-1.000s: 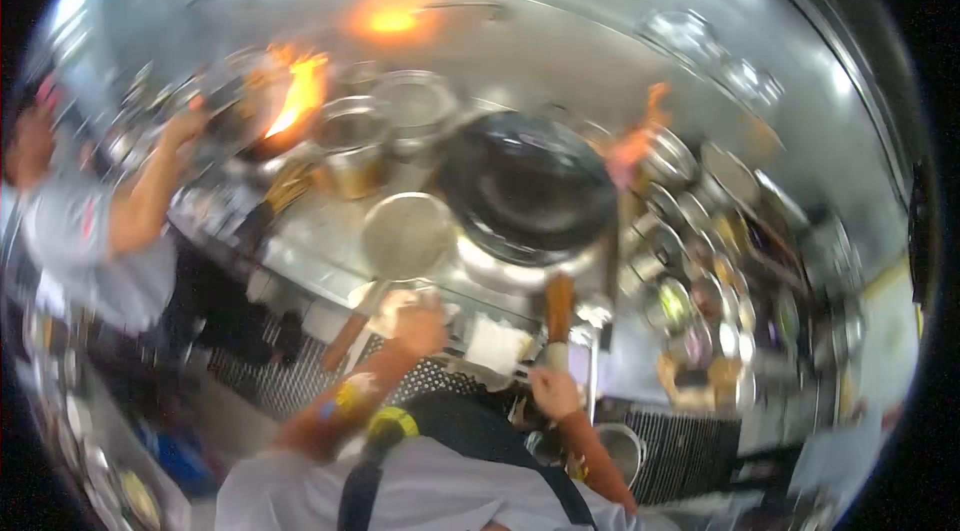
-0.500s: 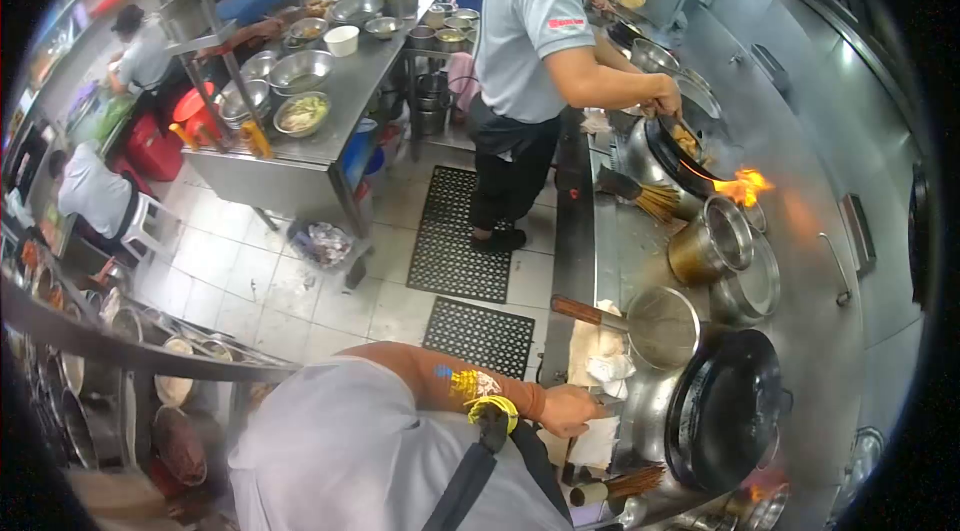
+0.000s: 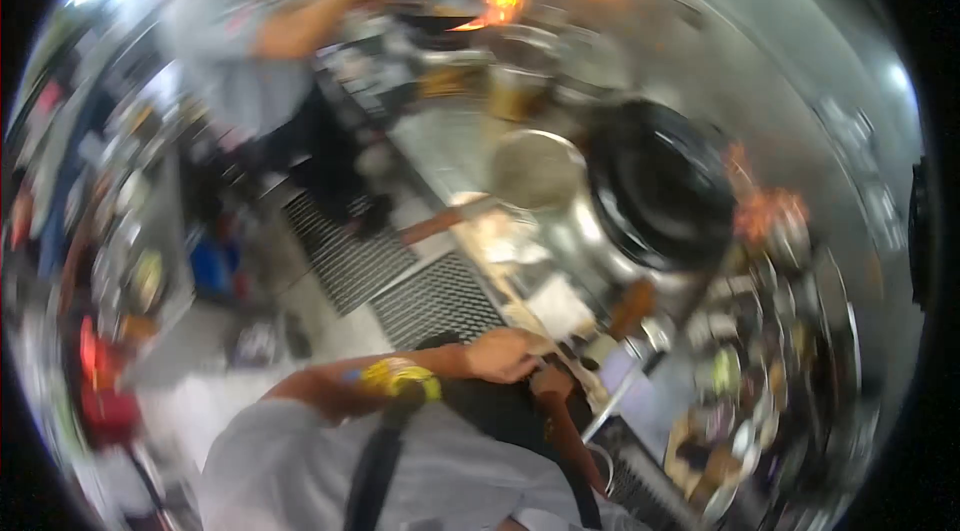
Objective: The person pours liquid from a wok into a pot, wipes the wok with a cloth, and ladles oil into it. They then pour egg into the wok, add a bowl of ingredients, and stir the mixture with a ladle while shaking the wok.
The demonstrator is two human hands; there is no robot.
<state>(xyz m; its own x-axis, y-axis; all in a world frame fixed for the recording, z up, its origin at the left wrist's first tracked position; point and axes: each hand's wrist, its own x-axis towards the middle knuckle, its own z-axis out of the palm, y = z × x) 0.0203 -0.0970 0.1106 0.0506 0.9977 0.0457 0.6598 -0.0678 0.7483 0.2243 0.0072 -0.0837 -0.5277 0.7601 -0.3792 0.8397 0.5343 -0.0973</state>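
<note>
The view is smeared by motion. My left hand [image 3: 503, 354], on the arm with a yellow band at the wrist, is in front of my dark apron at the stove's edge. Close beside it, lower and to the right, is my right hand [image 3: 552, 384]. The fingers of both are too blurred to read, and I cannot make out anything held. Past my hands, a pale folded cloth [image 3: 558, 309] lies on the stove edge. A black wok [image 3: 665, 181] sits on the burner, with a round strainer [image 3: 537, 169] with a wooden handle to its left.
Flames [image 3: 770, 211] show beyond the wok. A co-worker [image 3: 240, 61] stands at the upper left by another flaming wok. A metal pot [image 3: 520, 76] stands between the two woks. Several seasoning containers [image 3: 725, 371] are at the right. Black mats [image 3: 435, 301] lie on the floor.
My view has swung to the right, bringing the seasoning containers in. My left hand has moved from the stove edge to my front, and my right hand has come into view.
</note>
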